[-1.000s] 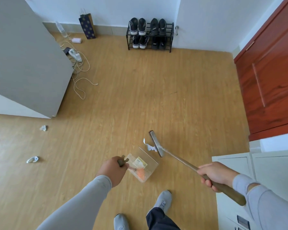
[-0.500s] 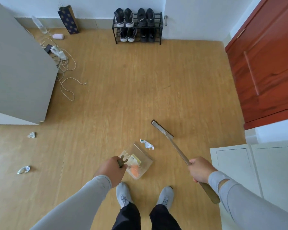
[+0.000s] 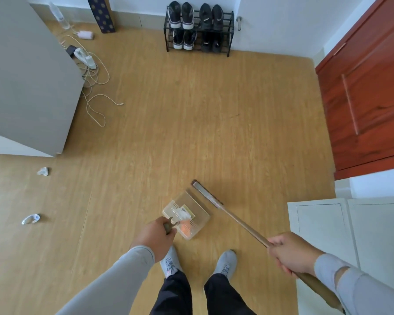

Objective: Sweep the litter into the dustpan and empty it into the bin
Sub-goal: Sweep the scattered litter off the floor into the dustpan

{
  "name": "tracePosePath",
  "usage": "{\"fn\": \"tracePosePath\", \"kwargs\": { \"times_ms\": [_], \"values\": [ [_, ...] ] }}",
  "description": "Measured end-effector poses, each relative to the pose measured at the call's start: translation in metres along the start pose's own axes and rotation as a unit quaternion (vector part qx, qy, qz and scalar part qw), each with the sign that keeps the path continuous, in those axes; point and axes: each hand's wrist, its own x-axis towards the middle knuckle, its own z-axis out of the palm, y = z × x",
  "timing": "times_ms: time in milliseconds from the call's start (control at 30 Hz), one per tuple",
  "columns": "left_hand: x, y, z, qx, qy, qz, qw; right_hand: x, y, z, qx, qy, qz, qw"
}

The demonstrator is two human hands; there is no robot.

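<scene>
A wood-look floor [image 3: 191, 114] fills the room. At 6 o'clock, the left hand [image 3: 154, 238] has its grip closed on the handle of a clear dustpan [image 3: 187, 215] resting on the floor, with white paper and an orange scrap inside. At 4 o'clock the right hand [image 3: 292, 254] is clenched on the broom [image 3: 216, 201], whose head lies just beside the pan's mouth. Toward 9 o'clock, two pieces of litter [image 3: 31, 218] lie well apart from the pan.

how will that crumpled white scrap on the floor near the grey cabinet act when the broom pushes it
The crumpled scrap looks like thin wadded paper or wrapper, so it is probably very light and may skid or hop ahead of the broom head rather than roll steadily. The wood floor looks smooth, so it should slide easily. Its uneven shape could make it veer sideways.
</scene>
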Motion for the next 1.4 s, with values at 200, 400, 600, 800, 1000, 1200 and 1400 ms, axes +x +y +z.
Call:
{"fn": "tracePosePath", "kwargs": {
  "times_ms": [200,400,600,800,1000,1200,1400],
  "values": [
    [-0.004,-0.006,-0.003,-0.009,0.003,0.012,1.000,0.019,-0.013,0.004,0.016,0.054,-0.006,0.998],
    [-0.018,-0.023,-0.048,-0.034,0.025,0.022,0.999,0.000,-0.039,-0.007,0.035,0.081,-0.010,0.996],
    [-0.036,-0.032,-0.124,-0.074,0.063,0.060,0.993,-0.030,-0.093,-0.020,0.069,0.122,-0.028,0.990],
    [-0.030,-0.026,-0.169,-0.072,0.113,0.080,0.988,-0.031,-0.146,-0.039,0.079,0.141,-0.053,0.986],
    [0.014,0.013,-0.207,-0.069,0.147,0.068,0.984,0.016,-0.182,-0.093,0.098,0.138,-0.056,0.984],
    [0.073,0.087,-0.258,-0.076,0.174,0.044,0.981,0.082,-0.221,-0.186,0.094,0.120,-0.073,0.986],
    [0.125,0.173,-0.307,-0.093,0.226,0.019,0.970,0.102,-0.253,-0.277,0.100,0.115,-0.083,0.985]
  ]
}}
